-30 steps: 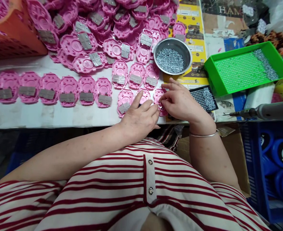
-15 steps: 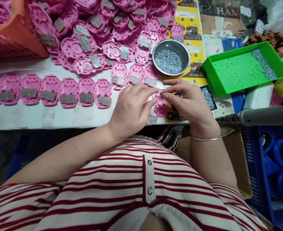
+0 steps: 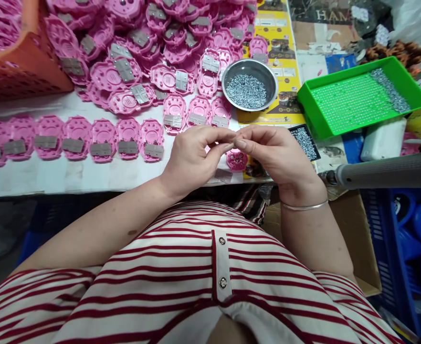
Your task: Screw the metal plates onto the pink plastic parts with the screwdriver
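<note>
My left hand (image 3: 196, 157) and my right hand (image 3: 277, 153) meet at the fingertips near the table's front edge. Both are pinched together over something too small to make out. Just below the fingertips lies a pink plastic casing (image 3: 236, 160), partly covered by my hands. A flat grey metal plate (image 3: 228, 177) lies in front of it at the edge. Beyond my hands, a metal bowl (image 3: 273, 95) holds many small silvery screws (image 3: 248, 91). Several pink casings with grey plates, one of them a nearby casing (image 3: 151, 136), stand in a row to the left.
A heap of pink casings (image 3: 171, 43) fills the back, beside an orange basket (image 3: 35, 62). At right are a green tray (image 3: 350, 102) with screws, a small black screw tray (image 3: 304, 142) and a grey cylindrical tool (image 3: 385, 172). Blue crates (image 3: 385, 248) stand below.
My right hand's fingers have closed in and moved left to meet my left fingertips. The whole view has shifted slightly; the casings look unmoved.
</note>
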`<state>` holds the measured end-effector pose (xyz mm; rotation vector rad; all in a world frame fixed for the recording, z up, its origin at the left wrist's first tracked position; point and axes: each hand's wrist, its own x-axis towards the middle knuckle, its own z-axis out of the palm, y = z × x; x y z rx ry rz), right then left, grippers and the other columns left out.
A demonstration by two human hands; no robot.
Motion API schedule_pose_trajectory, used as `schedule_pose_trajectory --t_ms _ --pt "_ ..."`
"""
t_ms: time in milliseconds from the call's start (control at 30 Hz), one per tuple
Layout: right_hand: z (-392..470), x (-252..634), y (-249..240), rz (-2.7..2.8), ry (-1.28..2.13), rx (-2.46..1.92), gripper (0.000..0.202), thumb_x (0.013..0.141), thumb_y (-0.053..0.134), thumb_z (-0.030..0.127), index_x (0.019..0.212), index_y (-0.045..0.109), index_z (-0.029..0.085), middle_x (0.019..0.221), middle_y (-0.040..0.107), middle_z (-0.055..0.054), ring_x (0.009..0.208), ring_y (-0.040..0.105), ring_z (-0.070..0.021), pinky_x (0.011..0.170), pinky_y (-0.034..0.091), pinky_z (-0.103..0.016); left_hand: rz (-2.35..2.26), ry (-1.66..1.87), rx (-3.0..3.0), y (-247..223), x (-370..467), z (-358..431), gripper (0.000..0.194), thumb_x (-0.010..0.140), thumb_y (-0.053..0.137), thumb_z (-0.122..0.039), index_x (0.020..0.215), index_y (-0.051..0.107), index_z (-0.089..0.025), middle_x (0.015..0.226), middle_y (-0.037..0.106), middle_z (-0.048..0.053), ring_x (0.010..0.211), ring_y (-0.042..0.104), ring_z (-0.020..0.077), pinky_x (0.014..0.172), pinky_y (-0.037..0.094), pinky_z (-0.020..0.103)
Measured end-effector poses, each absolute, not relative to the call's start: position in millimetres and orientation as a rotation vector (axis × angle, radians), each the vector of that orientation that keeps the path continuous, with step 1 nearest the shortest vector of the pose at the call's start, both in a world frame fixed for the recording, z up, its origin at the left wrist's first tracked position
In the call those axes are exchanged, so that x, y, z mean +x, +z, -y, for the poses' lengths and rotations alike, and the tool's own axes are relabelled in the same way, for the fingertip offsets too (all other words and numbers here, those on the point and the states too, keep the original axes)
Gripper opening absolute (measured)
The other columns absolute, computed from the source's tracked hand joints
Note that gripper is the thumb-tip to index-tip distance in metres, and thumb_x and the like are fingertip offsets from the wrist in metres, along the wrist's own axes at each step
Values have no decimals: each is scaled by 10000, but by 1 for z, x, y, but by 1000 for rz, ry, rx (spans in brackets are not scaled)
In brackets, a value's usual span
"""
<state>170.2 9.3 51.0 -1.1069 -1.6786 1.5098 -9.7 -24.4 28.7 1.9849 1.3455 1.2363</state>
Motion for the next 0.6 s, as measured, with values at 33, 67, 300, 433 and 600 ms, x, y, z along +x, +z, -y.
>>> schedule_pose_trajectory --t_ms 33,67,300,433,600 --pt "-9 171 51 1681 1519 -1102 373 750 762 543 766 716 173 693 619 11 657 491 -96 600 368 -247 -1323 1229 2007 29 -10 24 138 904 631 -225 972 749 -202 884 763 10 822 694 152 755 551 294" --pt "-9 172 51 1679 1529 -1099 372 752 761 540 764 716 171 682 612 14 649 482 -94 598 363 -247 -1306 1214 2031 29 -10 23 145 907 630 -231 984 750 -208 866 759 7 818 691 153 750 550 297" --pt "-7 175 47 1561 1567 -1015 329 769 757 512 771 724 184 720 634 11 720 539 -115 702 431 -269 -1304 1296 2012 31 -8 23 109 905 666 -309 926 745 -237 876 748 10 810 669 151 738 549 306" --pt "-4 175 51 1545 1584 -991 319 701 833 437 845 719 177 794 661 6 747 556 -114 705 445 -264 -1263 1406 1902 34 -4 23 64 884 695 -287 893 741 -244 882 745 8 832 666 151 742 540 296" --pt "-3 173 50 1612 1528 -997 327 705 829 443 833 717 163 807 669 -14 730 562 -117 662 445 -265 -1268 1375 1764 37 -1 22 65 854 729 -279 811 734 -230 826 736 3 804 661 153 742 528 294"
